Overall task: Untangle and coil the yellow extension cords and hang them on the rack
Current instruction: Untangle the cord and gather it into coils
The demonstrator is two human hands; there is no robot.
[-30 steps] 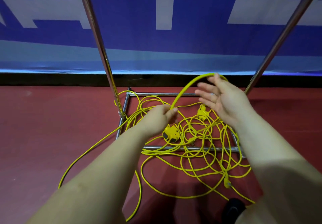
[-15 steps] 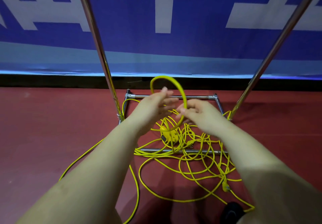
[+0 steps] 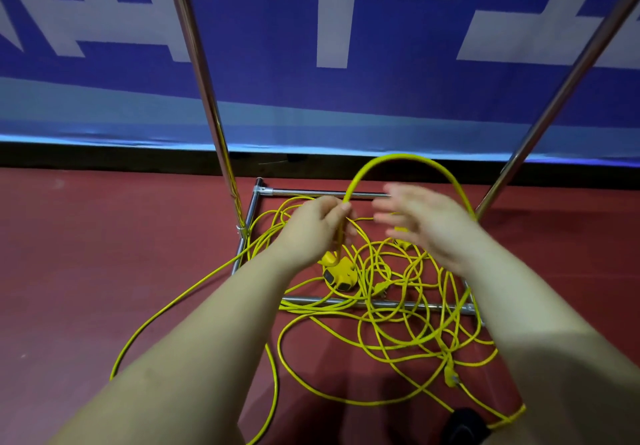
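Red floor [image 3: 86, 271] under the rack [image 3: 214, 126]; tangled cords [image 3: 398, 309] lie there. My left hand [image 3: 318, 230] pinches a cord loop [image 3: 408, 160]; my right hand [image 3: 426, 226] is spread, holding nothing.

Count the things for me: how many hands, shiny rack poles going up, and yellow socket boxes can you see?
Hands: 2, left hand and right hand
Upright rack poles: 2, left pole and right pole
Yellow socket boxes: 1, socket box
Total: 5

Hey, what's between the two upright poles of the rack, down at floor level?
In the head view, between the left pole and the right pole, the tangled yellow extension cords lie across the rack's base frame, with a yellow socket block among them.
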